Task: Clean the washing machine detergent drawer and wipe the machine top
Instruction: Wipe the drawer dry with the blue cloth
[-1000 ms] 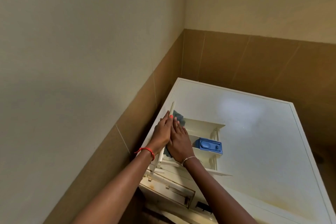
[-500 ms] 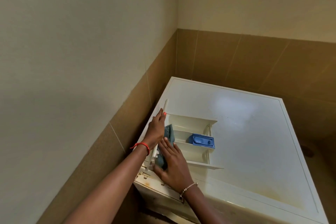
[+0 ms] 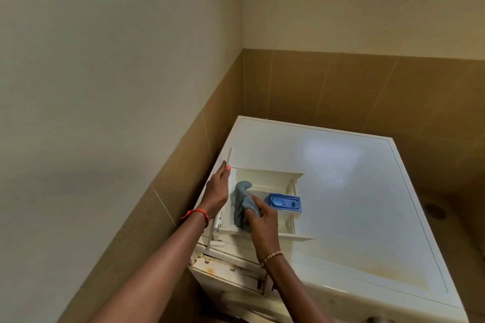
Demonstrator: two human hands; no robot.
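— Right grip first: what does it have?
— It is clenched on a blue-grey cloth. The fingers curl around the cloth and hold it inside the detergent drawer, in the part next to the front panel.
— And the drawer, where is it?
— It is out of the machine and lies on the machine top, at the front left corner, near the tiled wall. A blue insert sits in the drawer, just beside the right grip.
— What about the left grip?
— It is released. The fingers are straight and lie along the front panel, touching it from the wall side.
— Something more to see?
— A red string is on the left wrist and a thin golden bracelet on the right wrist. Below the wrists the drawer slot in the machine front stands open, with rusty spots on its edge. A yellowish stain is on the machine top near the front edge, well apart from the drawer.
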